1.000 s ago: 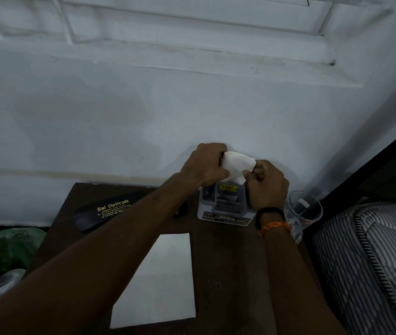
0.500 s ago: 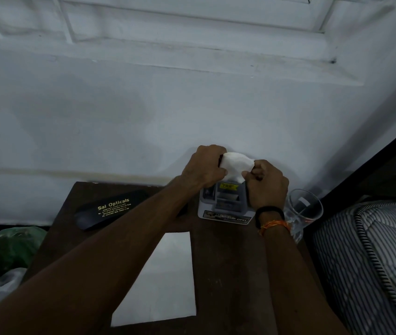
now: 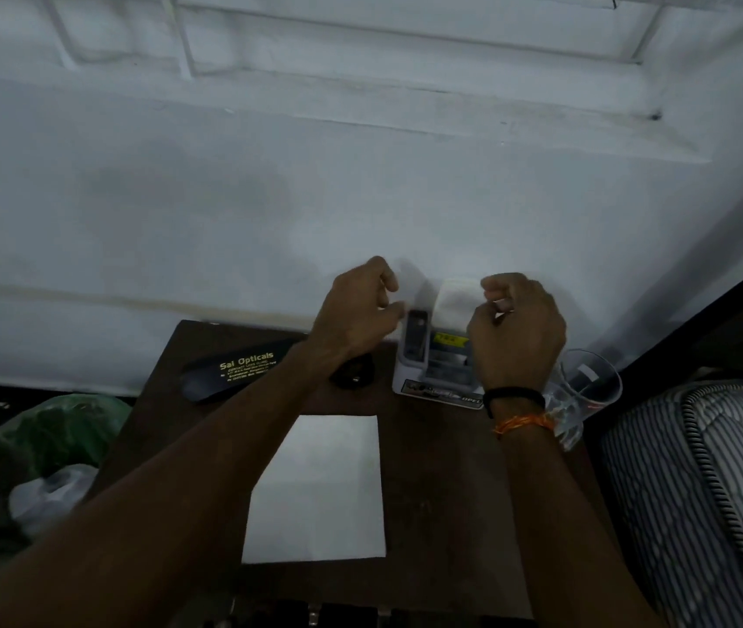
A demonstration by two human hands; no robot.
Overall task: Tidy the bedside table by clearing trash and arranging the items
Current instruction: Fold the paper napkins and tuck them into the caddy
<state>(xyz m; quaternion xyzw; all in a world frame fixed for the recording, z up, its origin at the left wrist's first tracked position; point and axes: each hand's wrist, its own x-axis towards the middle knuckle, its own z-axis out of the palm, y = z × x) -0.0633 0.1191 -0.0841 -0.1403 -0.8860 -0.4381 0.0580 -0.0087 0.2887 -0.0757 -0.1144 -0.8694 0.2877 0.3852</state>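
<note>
A white tissue (image 3: 453, 305) stands folded in the top of a small grey desk organizer (image 3: 433, 371) at the back of the dark wooden bedside table (image 3: 444, 500). My left hand (image 3: 358, 310) is just left of the organizer, off the tissue, with its fingers loosely curled and blurred. My right hand (image 3: 519, 330) is on the organizer's right side and pinches the tissue's right edge with its fingertips. A black spectacle case (image 3: 234, 373) lettered "Sai Opticals" lies at the back left. A white sheet of paper (image 3: 320, 487) lies flat in the middle.
A clear drinking glass (image 3: 589, 392) stands at the table's right edge, close to my right wrist. A small black object (image 3: 354, 377) sits under my left wrist. A bin lined with a green bag (image 3: 48, 441) is on the left; a striped mattress (image 3: 705, 500) on the right.
Both hands held the tissue together over the organizer. Now they have drawn apart; my left hand has let go and moved left, and the tissue sits lower in the organizer.
</note>
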